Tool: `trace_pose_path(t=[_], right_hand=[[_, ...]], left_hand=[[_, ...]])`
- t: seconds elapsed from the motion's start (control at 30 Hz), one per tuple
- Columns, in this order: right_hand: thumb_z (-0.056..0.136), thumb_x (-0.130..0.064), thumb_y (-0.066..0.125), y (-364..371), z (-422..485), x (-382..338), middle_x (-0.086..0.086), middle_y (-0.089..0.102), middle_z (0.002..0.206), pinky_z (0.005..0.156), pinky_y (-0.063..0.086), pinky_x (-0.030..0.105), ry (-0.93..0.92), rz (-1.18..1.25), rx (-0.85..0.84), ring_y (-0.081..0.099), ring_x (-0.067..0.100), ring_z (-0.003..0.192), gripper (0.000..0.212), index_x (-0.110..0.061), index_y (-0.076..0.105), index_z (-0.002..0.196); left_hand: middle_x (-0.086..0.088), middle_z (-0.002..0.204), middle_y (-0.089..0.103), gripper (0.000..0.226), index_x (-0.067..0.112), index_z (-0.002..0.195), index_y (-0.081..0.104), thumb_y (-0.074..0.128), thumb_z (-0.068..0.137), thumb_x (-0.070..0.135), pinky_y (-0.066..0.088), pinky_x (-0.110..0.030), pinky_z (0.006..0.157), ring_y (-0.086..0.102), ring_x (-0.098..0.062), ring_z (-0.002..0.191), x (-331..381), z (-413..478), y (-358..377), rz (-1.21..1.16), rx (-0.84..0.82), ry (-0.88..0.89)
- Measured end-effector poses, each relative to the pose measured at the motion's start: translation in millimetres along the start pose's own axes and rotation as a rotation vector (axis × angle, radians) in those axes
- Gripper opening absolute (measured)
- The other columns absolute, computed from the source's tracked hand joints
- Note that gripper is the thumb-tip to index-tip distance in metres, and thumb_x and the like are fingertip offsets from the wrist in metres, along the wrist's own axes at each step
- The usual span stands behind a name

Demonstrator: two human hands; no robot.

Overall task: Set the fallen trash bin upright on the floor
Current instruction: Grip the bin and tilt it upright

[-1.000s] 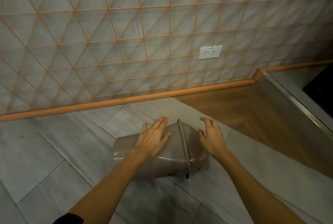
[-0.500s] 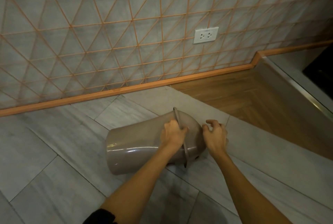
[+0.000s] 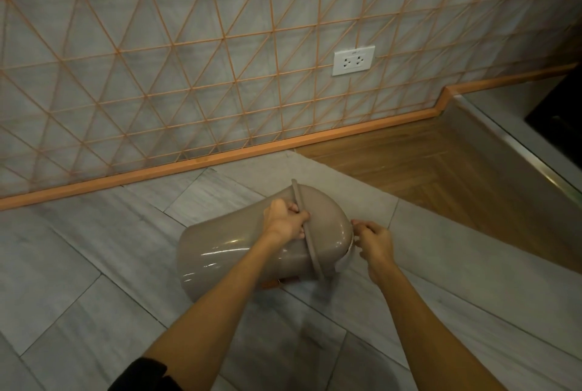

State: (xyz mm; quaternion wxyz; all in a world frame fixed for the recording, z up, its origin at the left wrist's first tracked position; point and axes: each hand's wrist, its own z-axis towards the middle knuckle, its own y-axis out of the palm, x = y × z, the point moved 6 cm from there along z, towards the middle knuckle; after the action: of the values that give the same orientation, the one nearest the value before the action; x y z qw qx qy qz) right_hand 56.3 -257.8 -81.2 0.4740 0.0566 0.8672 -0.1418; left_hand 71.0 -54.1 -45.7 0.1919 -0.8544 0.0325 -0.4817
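Note:
A glossy taupe trash bin (image 3: 226,252) lies tilted on the grey tiled floor, its base toward the lower left and its domed lid toward the right. My left hand (image 3: 285,222) is closed around the raised rim where the lid meets the body. My right hand (image 3: 374,241) is at the lid's right end, fingers curled against its edge. The lid end looks slightly raised. Something orange shows under the bin's lower edge.
A wall of grey tiles with orange lines rises just behind, with an orange baseboard (image 3: 220,156) and a white socket (image 3: 353,60). Wooden flooring (image 3: 425,164) lies to the right, bordered by a metal-edged step (image 3: 535,164).
My left hand went from resting flat on the bin's body to gripping its rim. My right hand curled in at the lid end. The bin has rotated, its lid end lifting.

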Motion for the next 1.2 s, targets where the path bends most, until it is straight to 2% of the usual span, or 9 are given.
trace_pose_path(t=[0.1, 0.23, 0.3, 0.5, 0.67, 0.73, 0.87, 1.07, 1.2], right_hand=[[0.088, -0.026, 0.06, 3.1, -2.2, -0.6, 0.01, 0.065, 0.101, 0.071, 0.044, 0.033, 0.136, 0.08, -0.045, 0.058, 0.021, 0.082, 0.018, -0.014, 0.067, 0.1], [0.081, -0.06, 0.056, 11.4, -3.4, 1.1, 0.002, 0.055, 0.119, 0.1, 0.033, 0.052, 0.283, 0.122, -0.199, 0.05, 0.027, 0.115, 0.058, -0.025, 0.054, 0.128], [0.076, -0.07, 0.053, 13.5, -3.2, 1.4, 0.003, 0.053, 0.128, 0.103, 0.028, 0.06, 0.314, 0.162, -0.257, 0.045, 0.032, 0.124, 0.067, -0.032, 0.05, 0.131], [0.07, -0.065, 0.063, 10.1, 2.4, -6.9, 0.009, 0.06, 0.122, 0.083, 0.046, 0.057, 0.3, 0.345, -0.34, 0.055, 0.032, 0.107, 0.045, -0.035, 0.059, 0.103], [0.068, -0.067, 0.064, 17.7, -0.3, -22.0, 0.008, 0.057, 0.123, 0.088, 0.046, 0.059, 0.248, 0.295, -0.382, 0.053, 0.035, 0.11, 0.055, -0.038, 0.057, 0.113], [0.068, -0.069, 0.064, 22.2, -3.6, -36.1, 0.006, 0.057, 0.119, 0.08, 0.049, 0.052, 0.22, 0.258, -0.386, 0.053, 0.031, 0.108, 0.051, -0.04, 0.057, 0.108], [0.069, -0.067, 0.063, 29.7, -8.2, -63.3, 0.002, 0.055, 0.114, 0.065, 0.049, 0.044, 0.163, 0.181, -0.389, 0.053, 0.027, 0.102, 0.057, -0.042, 0.051, 0.119], [0.07, -0.065, 0.064, 37.9, -20.3, -83.5, -0.005, 0.055, 0.112, 0.067, 0.05, 0.042, 0.054, 0.119, -0.354, 0.053, 0.022, 0.099, 0.061, -0.036, 0.048, 0.121], [0.073, -0.06, 0.066, 45.7, -35.1, -97.6, -0.01, 0.056, 0.102, 0.057, 0.045, 0.031, -0.054, 0.09, -0.328, 0.055, 0.013, 0.087, 0.063, -0.031, 0.048, 0.126]], left_hand=[[-0.008, 0.059, 0.057, 0.025, 0.012, 0.074, 0.049, 0.071, 0.084, 0.011, 0.055, -0.025, 0.045, 0.052, -0.006, 0.032, 13.6, 1.2, -12.8, -0.052, -0.042, 0.009], [-0.005, 0.06, 0.055, 0.018, 0.009, 0.079, 0.053, 0.071, 0.085, 0.011, 0.054, -0.018, 0.043, 0.051, -0.004, 0.038, 31.7, -3.0, -29.0, -0.144, -0.097, 0.075], [-0.003, 0.06, 0.055, 0.018, 0.011, 0.075, 0.057, 0.072, 0.083, 0.012, 0.054, -0.018, 0.044, 0.052, -0.005, 0.043, 37.6, -4.7, -35.7, -0.194, -0.109, 0.093], [-0.002, 0.062, 0.059, 0.014, 0.014, 0.075, 0.062, 0.074, 0.082, 0.013, 0.051, -0.017, 0.045, 0.054, -0.006, 0.048, 41.5, -2.3, -53.3, -0.312, -0.125, 0.089], [-0.001, 0.065, 0.06, 0.009, 0.013, 0.076, 0.065, 0.072, 0.083, 0.014, 0.054, -0.018, 0.052, 0.054, -0.004, 0.048, 41.2, 0.4, -70.0, -0.383, -0.174, 0.09], [-0.001, 0.067, 0.063, 0.009, 0.013, 0.076, 0.066, 0.071, 0.084, 0.014, 0.054, -0.017, 0.054, 0.055, -0.007, 0.054, 40.3, 1.5, -79.7, -0.461, -0.181, 0.08], [0.004, 0.065, 0.069, 0.01, 0.016, 0.076, 0.067, 0.067, 0.087, 0.016, 0.053, -0.017, 0.058, 0.057, -0.008, 0.063, 37.6, 2.4, -96.5, -0.531, -0.175, 0.079], [0.002, 0.079, 0.067, 0.015, 0.021, 0.076, 0.062, 0.062, 0.091, 0.023, 0.054, -0.027, 0.07, 0.061, -0.011, 0.074, 23.6, -5.7, -109.7, -0.499, -0.157, 0.073], [0.001, 0.085, 0.067, 0.01, 0.019, 0.085, 0.059, 0.059, 0.093, 0.025, 0.055, -0.028, 0.065, 0.064, -0.014, 0.08, 4.4, -13.6, -122.4, -0.501, -0.094, 0.005]])
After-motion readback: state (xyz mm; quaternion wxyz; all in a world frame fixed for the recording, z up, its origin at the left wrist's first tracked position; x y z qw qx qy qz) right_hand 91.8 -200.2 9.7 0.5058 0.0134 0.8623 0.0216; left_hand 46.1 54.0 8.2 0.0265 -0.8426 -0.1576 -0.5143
